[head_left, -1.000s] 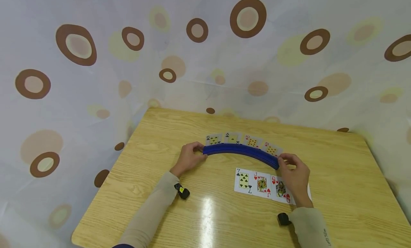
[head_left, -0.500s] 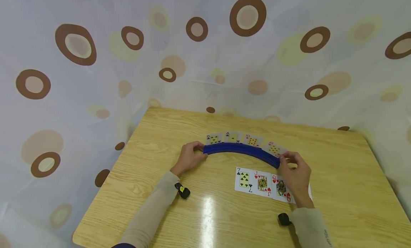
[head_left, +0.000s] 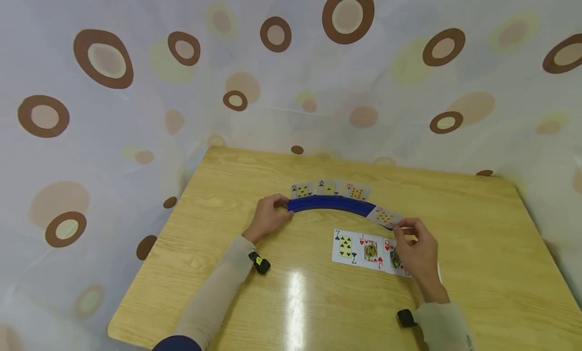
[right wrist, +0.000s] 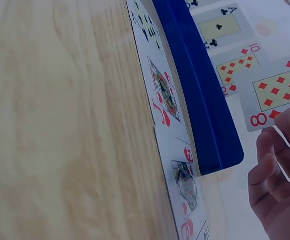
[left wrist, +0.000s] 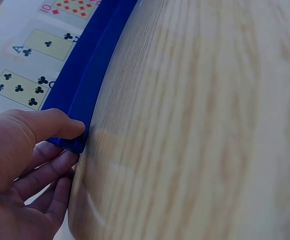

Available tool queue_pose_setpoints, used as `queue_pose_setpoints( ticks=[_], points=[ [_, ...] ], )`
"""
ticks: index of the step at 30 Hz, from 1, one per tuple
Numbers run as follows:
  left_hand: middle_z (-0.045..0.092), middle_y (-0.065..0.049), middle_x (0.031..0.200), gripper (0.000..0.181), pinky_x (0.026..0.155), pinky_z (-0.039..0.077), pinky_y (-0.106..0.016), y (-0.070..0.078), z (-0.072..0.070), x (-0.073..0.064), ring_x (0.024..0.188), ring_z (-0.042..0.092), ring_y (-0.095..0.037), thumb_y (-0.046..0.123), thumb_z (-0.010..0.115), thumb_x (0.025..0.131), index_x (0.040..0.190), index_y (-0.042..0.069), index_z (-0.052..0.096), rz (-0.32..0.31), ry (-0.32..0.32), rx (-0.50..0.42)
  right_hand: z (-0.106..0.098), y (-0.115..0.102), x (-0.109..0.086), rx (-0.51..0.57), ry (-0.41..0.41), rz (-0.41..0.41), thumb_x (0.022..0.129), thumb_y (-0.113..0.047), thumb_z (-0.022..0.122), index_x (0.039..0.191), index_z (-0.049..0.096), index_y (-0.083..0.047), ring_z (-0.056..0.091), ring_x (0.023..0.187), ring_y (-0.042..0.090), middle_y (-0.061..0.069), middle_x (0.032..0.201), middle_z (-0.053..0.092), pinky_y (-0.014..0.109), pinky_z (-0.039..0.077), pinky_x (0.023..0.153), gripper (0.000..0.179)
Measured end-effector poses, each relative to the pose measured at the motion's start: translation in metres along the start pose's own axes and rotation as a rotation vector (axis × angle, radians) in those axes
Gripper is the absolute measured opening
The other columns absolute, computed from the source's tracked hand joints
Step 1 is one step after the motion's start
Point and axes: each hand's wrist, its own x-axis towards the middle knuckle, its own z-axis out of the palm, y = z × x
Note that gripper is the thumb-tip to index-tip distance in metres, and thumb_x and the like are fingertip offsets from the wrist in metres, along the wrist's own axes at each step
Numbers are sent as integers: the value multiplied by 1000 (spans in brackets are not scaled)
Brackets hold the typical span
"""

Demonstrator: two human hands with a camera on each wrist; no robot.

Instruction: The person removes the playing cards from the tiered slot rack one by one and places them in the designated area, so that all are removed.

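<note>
A curved blue card holder stands on the table. My left hand pinches its left end, with the thumb on the front face in the left wrist view. Upright in the holder are the five of clubs, ace of clubs and ten of diamonds. My right hand pinches the eight of diamonds by a lower corner. In the head view this card overlaps the holder's right end; in the right wrist view it is raised out of the slot.
Face up in front of the holder lie the seven of clubs, jack of hearts and queen of hearts; my right hand partly covers this row. A patterned cloth hangs behind the wooden table.
The eight of diamonds has come out of the holder's right end in my right hand and is now in front of it. My left hand keeps its grip. The head view has tilted slightly.
</note>
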Motion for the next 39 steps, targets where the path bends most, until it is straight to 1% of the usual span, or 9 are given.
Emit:
queue_pose_setpoints(
  ticks=[3, 7, 10, 17, 24, 30, 32, 36, 39],
  points=[
    [81, -14, 107, 24, 104, 59, -48, -2, 0, 4, 104, 76, -28, 4, 84, 92, 115, 1, 78, 5, -6, -1, 3, -3, -7, -29, -41, 17, 106, -9, 68, 116, 68, -1, 60, 88, -12, -6, 103, 70, 12, 49, 65, 13],
    [82, -15, 107, 24, 101, 61, -47, -5, 1, 6, 103, 78, -28, 4, 85, 92, 114, 1, 78, 6, -9, -4, 7, -5, -19, -34, -119, -9, 105, -7, 68, 116, 68, -1, 60, 86, -8, 10, 103, 73, 13, 49, 66, 12],
    [82, -15, 107, 23, 101, 61, -47, -5, 0, 7, 102, 78, -29, 4, 85, 91, 114, 1, 78, 2, -12, -6, 9, -8, -27, -27, -184, -30, 105, -5, 69, 115, 69, -1, 60, 84, -4, 14, 102, 75, 15, 49, 66, 10],
    [82, -17, 109, 26, 103, 60, -48, -5, -4, 11, 105, 78, -30, 4, 85, 92, 116, 0, 78, -8, -16, -5, 12, -18, -43, 14, -324, -1, 104, -8, 72, 116, 71, -3, 64, 83, -3, 13, 103, 76, 19, 52, 68, 12],
    [82, -16, 110, 26, 107, 59, -49, -8, -6, 5, 108, 78, -31, 5, 85, 92, 117, 1, 78, -25, -20, 8, 13, -19, -63, 44, -453, 19, 101, -6, 76, 123, 72, 0, 66, 81, -1, 10, 103, 79, 20, 56, 71, 24],
    [81, -17, 114, 27, 109, 58, -50, -8, -8, 6, 111, 77, -32, 7, 85, 93, 119, 0, 77, -23, -25, 12, 10, -19, -71, 54, -520, -51, 95, 1, 79, 141, 63, -2, 69, 76, 1, 4, 94, 82, 22, 58, 69, 49],
    [81, -18, 114, 28, 108, 58, -50, -7, -9, 8, 110, 77, -33, 7, 85, 93, 119, -1, 77, -21, -22, 10, 10, -20, -72, 41, -540, -71, 94, 1, 79, 143, 63, -5, 67, 74, 0, 1, 92, 81, 22, 57, 68, 52],
    [81, -19, 113, 29, 107, 58, -50, -7, -10, 9, 109, 77, -34, 6, 84, 93, 119, -1, 77, -21, -20, 7, 12, -22, -75, 14, -582, -90, 94, -1, 79, 131, 73, -9, 64, 71, -1, -4, 88, 79, 22, 55, 65, 38],
    [81, -19, 112, 28, 106, 59, -51, -8, -10, 7, 108, 77, -35, 5, 84, 92, 118, -2, 77, -15, -14, 7, 14, -23, -80, -9, -589, -94, 94, -3, 80, 119, 80, -9, 61, 68, -2, -6, 86, 77, 21, 53, 62, 26]
  ],
)
